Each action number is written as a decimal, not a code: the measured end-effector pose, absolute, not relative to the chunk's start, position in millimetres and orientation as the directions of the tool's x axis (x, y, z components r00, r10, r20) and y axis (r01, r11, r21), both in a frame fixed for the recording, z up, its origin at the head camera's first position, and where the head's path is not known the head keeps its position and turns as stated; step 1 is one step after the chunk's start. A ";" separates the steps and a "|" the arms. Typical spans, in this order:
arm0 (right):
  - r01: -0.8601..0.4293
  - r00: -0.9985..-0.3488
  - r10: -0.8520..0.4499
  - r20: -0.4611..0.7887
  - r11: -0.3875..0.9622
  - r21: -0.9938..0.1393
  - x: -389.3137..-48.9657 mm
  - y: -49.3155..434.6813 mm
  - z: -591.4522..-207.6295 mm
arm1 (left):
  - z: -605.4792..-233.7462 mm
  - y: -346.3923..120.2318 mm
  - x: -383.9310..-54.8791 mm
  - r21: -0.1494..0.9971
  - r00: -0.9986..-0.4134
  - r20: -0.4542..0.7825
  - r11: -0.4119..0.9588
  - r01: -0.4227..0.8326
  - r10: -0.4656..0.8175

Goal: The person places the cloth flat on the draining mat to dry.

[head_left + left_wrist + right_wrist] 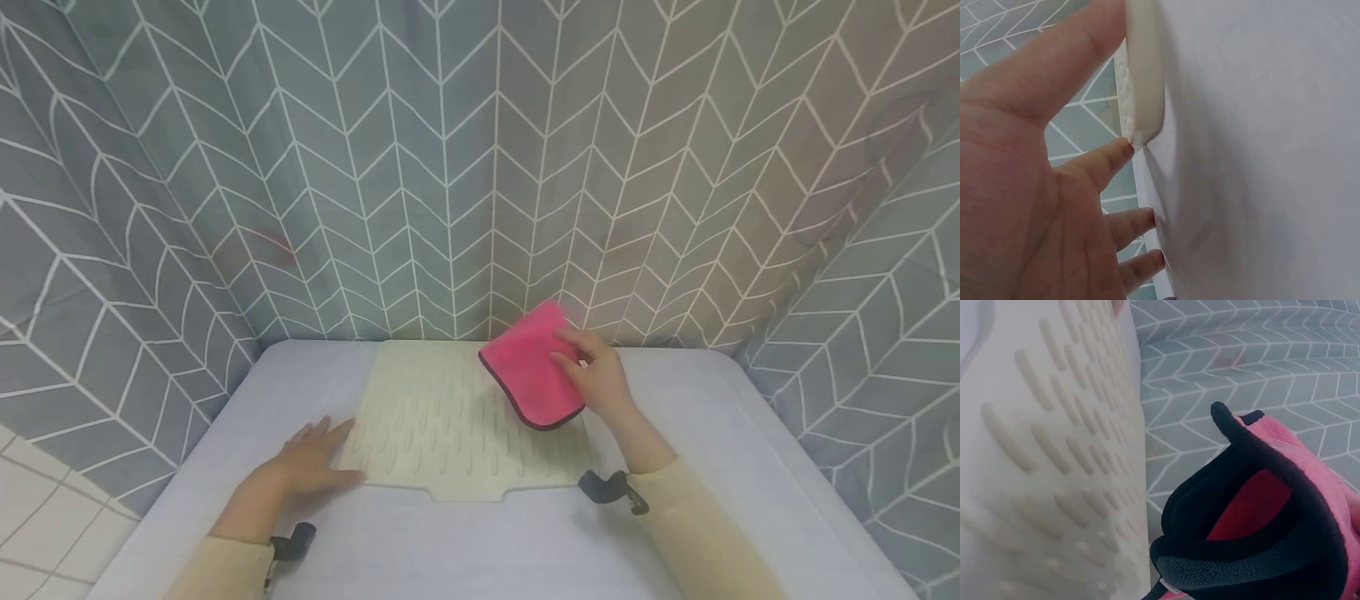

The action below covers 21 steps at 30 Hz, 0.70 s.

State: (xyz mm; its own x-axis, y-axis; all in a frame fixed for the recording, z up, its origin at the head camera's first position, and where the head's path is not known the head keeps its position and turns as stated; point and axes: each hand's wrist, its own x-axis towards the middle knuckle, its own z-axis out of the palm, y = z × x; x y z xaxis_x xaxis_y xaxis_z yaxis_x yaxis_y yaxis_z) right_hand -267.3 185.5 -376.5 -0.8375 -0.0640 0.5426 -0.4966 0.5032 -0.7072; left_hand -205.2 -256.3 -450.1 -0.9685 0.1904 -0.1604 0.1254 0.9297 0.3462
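Observation:
A pink cloth (528,367) with a dark edge, folded over, is pinched in my right hand (600,379) above a cream ribbed mat (420,417). In the right wrist view the folded cloth (1297,469) shows its dark grey inner side, beside the raised ridges of the mat (1079,444). My left hand (311,462) has its fingers spread at the mat's left edge. The left wrist view shows the left thumb (1066,50) against the side of the mat (1145,75), with the other fingertips down near the white tabletop.
The mat lies on a table with a white cover (510,550). A grey curtain (480,167) with white zigzag lines hangs behind and on both sides. White floor tiles (45,517) show at the lower left. Dark wrist straps sit on both sleeves.

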 end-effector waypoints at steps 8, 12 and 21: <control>-0.530 -0.829 -0.111 0.549 0.472 -0.705 -272.5 162.1 -383.6 | -451.6 -258.3 -206.5 0.347 -0.964 -0.164 0.927 0.140 0.207; -0.537 -0.829 -0.136 0.542 0.459 -0.707 -276.5 147.2 -391.0 | -450.6 -258.4 -205.7 0.348 -0.966 -0.163 0.928 0.134 0.200; -0.478 -0.877 -0.234 0.419 0.507 -0.718 -282.1 121.5 -415.4 | -452.3 -259.7 -205.7 0.355 -0.965 -0.167 0.925 0.132 0.202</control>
